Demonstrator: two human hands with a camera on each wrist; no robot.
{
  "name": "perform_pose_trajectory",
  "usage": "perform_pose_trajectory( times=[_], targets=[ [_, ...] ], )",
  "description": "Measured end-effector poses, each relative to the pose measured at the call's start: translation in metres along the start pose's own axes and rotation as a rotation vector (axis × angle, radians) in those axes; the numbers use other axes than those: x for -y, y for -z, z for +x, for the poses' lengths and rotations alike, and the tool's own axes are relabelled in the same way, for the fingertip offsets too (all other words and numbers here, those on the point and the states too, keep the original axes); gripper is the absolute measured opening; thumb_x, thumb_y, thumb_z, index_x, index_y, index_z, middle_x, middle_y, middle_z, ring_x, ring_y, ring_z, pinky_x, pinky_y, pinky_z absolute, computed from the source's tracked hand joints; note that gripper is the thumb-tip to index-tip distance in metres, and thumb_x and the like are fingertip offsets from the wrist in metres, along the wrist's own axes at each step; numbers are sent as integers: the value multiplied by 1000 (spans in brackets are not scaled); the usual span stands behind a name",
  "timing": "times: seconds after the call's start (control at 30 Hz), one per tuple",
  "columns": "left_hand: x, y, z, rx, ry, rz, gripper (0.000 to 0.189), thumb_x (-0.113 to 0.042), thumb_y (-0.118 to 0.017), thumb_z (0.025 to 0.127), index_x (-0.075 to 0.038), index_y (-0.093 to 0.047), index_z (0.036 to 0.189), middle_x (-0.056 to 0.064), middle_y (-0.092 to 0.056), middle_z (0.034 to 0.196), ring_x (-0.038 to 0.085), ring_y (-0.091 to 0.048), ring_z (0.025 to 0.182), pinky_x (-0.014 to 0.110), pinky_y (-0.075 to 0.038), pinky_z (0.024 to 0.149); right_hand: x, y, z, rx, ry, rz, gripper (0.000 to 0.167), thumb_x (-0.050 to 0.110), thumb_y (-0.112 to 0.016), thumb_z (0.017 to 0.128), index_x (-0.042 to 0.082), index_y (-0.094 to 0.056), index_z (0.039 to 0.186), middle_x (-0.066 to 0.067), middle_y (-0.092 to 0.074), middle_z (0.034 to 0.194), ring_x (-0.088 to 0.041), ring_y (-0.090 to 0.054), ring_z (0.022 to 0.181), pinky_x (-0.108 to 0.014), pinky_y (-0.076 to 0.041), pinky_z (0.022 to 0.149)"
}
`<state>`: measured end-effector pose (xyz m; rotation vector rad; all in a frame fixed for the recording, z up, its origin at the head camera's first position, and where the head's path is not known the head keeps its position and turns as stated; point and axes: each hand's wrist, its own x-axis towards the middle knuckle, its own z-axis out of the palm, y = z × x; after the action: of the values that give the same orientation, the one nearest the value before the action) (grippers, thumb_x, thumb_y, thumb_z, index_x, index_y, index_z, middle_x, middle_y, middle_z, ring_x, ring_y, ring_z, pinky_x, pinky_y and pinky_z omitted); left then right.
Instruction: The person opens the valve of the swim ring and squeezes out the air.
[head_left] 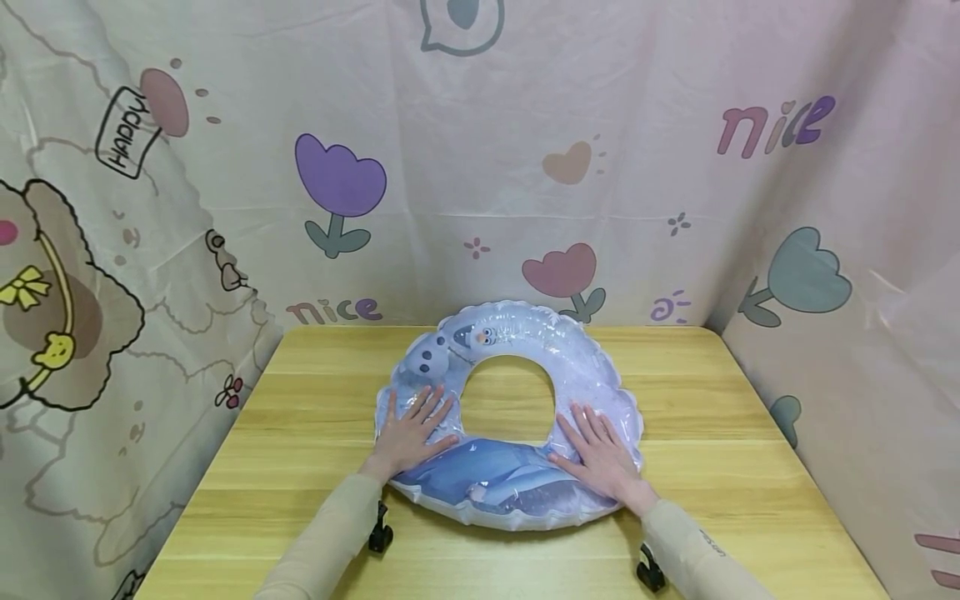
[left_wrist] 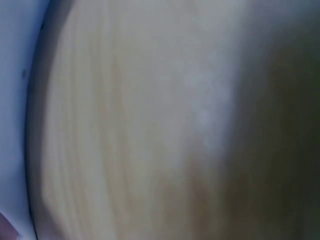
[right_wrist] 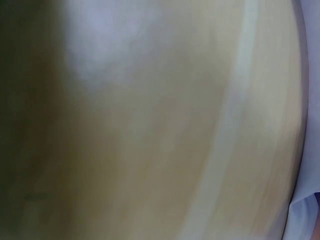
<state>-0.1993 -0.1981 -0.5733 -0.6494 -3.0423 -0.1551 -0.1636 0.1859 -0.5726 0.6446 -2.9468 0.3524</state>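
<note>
An inflated swim ring (head_left: 510,492) lies on the wooden table in the head view, pale blue and white with a snowman print and a scalloped edge. My left hand (head_left: 408,437) rests on its left side with fingers spread. On the opposite side my right hand (head_left: 600,458) lies flat, its fingers pointing up and inward. Bare tabletop shows through the ring's centre hole. Only a pale strip of the ring (left_wrist: 12,100) appears at the edge of the left wrist view, and another strip of the ring (right_wrist: 314,100) borders the right wrist view.
The wooden table (head_left: 720,500) extends around the ring on all sides. Behind it and at both sides hangs a printed cloth (head_left: 465,167) with flowers and words. Black wrist-worn devices (head_left: 380,533) show below both forearms.
</note>
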Motion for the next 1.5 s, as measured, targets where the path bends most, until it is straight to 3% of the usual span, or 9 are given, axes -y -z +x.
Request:
perform_pose_trajectory(
  times=[0.6,0.8,1.17,1.37,1.5],
  targets=[
    [2,-2,4,46,12,-7,80,-69,-40,97,-31,-13,162,-6,-8,171,23,-10,160,71,11,120,-2,-1,2,19,-8,-1,76,57,-56,95,15,-39,156,-17,-26,166,-37,-23,155,-56,-18,126],
    [2,-3,3,1,-1,-19,80,-69,-42,96,-29,-20,162,-4,-15,171,26,-16,159,73,6,120,-3,-3,2,-48,21,10,76,58,-57,94,12,-44,153,-20,-33,163,-42,-31,151,-59,-23,122],
    [4,-11,5,-46,-15,-20,81,-71,-40,96,-28,-23,162,-2,-18,171,27,-19,158,73,5,120,-5,-5,1,-54,27,32,77,60,-56,94,12,-45,153,-21,-33,163,-43,-30,151,-60,-23,121],
    [1,-1,5,-50,-31,-69,82,-66,-49,94,-23,-28,160,2,-23,169,31,-24,156,75,2,119,-6,1,3,-4,5,50,78,59,-57,94,14,-41,155,-19,-28,165,-40,-26,154,-59,-20,124],
    [0,13,6,40,-18,-116,83,-66,-51,94,-22,-27,161,3,-24,169,33,-24,156,76,1,119,-4,13,5,36,3,72,81,61,-55,94,14,-36,157,-19,-27,166,-40,-25,154,-61,-18,125]
  ],
)
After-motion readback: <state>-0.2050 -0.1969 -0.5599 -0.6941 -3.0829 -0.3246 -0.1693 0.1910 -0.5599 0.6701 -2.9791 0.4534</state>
